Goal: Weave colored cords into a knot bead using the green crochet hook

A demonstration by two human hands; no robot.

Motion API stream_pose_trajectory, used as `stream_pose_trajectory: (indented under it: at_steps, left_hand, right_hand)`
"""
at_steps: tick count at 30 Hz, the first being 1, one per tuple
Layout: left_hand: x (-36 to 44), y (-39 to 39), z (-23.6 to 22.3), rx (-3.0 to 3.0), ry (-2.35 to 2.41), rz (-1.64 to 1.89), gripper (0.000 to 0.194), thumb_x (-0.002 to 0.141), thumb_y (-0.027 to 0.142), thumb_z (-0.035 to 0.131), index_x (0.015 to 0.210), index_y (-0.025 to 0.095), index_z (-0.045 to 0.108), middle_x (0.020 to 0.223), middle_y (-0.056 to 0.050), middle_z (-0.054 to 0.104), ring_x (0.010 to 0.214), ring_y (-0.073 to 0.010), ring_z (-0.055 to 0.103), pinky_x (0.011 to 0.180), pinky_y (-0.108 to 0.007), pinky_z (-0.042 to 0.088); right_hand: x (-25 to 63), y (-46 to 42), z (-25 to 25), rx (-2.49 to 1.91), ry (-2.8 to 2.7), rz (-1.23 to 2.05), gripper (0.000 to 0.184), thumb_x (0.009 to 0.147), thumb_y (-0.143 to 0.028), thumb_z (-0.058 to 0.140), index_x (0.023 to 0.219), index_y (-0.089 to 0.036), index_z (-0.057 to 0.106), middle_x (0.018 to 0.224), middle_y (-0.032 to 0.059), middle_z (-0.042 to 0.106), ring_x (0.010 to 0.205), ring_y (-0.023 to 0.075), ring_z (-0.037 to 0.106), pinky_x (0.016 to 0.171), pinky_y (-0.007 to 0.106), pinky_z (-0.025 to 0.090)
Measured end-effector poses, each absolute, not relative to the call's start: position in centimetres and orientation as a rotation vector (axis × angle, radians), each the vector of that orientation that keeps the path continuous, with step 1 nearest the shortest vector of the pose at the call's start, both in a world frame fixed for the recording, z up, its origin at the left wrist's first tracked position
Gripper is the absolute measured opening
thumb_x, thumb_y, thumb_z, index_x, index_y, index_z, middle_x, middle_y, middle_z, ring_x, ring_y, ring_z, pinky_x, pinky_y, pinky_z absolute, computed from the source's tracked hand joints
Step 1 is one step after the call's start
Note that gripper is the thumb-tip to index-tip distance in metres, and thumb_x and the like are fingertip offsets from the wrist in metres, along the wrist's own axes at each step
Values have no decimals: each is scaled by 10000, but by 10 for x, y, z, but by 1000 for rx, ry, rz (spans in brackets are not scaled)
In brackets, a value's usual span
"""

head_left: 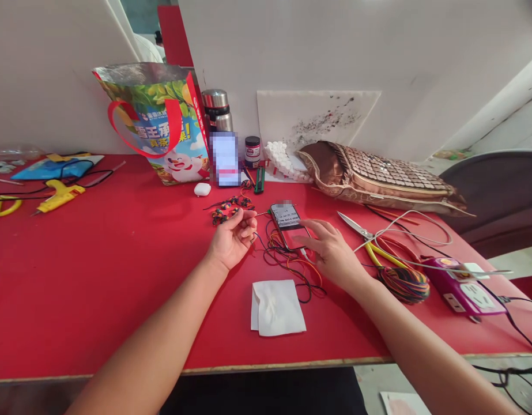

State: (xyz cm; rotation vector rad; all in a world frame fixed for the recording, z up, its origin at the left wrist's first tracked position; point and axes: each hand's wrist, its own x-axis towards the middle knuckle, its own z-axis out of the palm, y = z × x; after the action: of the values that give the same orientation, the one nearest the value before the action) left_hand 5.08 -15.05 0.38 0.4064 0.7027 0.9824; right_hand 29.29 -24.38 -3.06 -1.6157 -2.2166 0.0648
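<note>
My left hand (234, 239) is above the middle of the red table, its fingers curled together in a pinch. A thin cord trails by its fingertips, but what they hold is too small to make out. Just behind it lies a braided multicolour cord piece (231, 208). My right hand (335, 251) reaches over a smartphone (286, 222) with a lit screen, fingers stretched out at the phone's right edge. A white charging plug (305, 253) sits at the phone's lower end. Loose coloured cords (287, 262) tangle around and below the phone.
A folded white tissue (278, 308) lies in front. To the right are scissors (369, 239), a cord bundle (404, 283), a purple power strip (467, 288) and a brown cushion (378, 173). Behind stand another phone (225, 158) and a shopping bag (157, 127). A yellow glue gun (60, 196) lies left.
</note>
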Motion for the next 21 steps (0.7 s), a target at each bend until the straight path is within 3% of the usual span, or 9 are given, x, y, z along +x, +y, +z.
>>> stream_pose_trajectory:
  at_steps: [4, 15, 21]
  left_hand:
    - [49, -149, 3, 409, 694, 999, 395, 1052, 188, 520, 756, 68, 752, 625, -39, 614, 428, -32, 408, 449, -153, 401]
    - [48, -147, 0, 414, 693, 998, 322, 1008, 177, 594, 745, 76, 749, 622, -42, 627, 425, -31, 410, 448, -153, 384]
    - [49, -147, 2, 414, 705, 1000, 355, 1018, 169, 563, 730, 73, 747, 605, -41, 613, 418, -31, 402, 436, -152, 358]
  right_hand:
    - [293, -237, -35, -1752, -2034, 15, 859, 762, 25, 466, 1584, -217, 516, 1597, 165, 509, 1424, 349, 519, 1170, 584, 511]
    - [300, -236, -32, -1677, -2014, 142, 757, 775, 36, 445, 1442, -252, 660, 1550, 146, 534, 1420, 334, 534, 1181, 573, 500]
    - [289, -218, -27, -1704, -2094, 157, 615, 911, -36, 427, 1457, -201, 657, 1589, 182, 494, 1449, 352, 489, 1185, 577, 484]
